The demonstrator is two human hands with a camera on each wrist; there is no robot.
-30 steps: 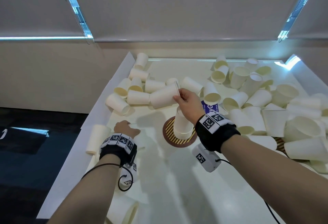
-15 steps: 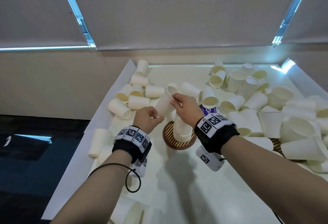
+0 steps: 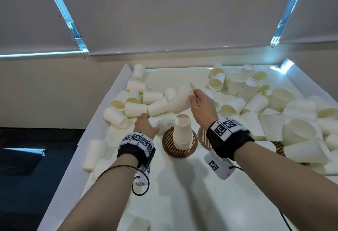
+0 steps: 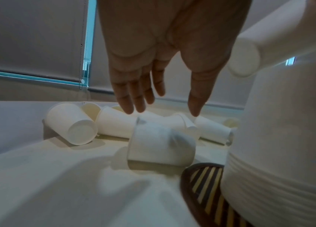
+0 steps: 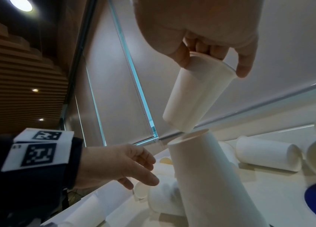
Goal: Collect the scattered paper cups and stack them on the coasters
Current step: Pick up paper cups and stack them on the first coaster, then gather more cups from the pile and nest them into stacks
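Note:
A stack of upside-down white paper cups [image 3: 182,132] stands on a brown striped coaster [image 3: 169,147]. My right hand [image 3: 192,96] pinches the rim of one white cup [image 3: 179,101] and holds it tilted just above the stack, base pointing down-left. In the right wrist view the thumb and fingers of this hand [image 5: 211,64] clamp the cup's [image 5: 196,98] rim, its base close to the stack top [image 5: 207,169]. My left hand [image 3: 146,121] hovers with straight fingers [image 4: 130,106] over a cup lying on its side [image 4: 161,145] left of the coaster [image 4: 201,184]. It holds nothing.
Loose cups [image 3: 131,108] lie heaped along the tray's left wall [image 3: 102,113], and a bigger heap [image 3: 274,106] fills the right side. A second coaster [image 3: 203,137] shows behind my right wrist, a third [image 3: 279,146] under cups. Bare tray floor [image 3: 182,185] lies near me.
My left hand let go of the cup it shared with the right and dropped down-left toward the table, opening. The right hand raised the cup above the stack.

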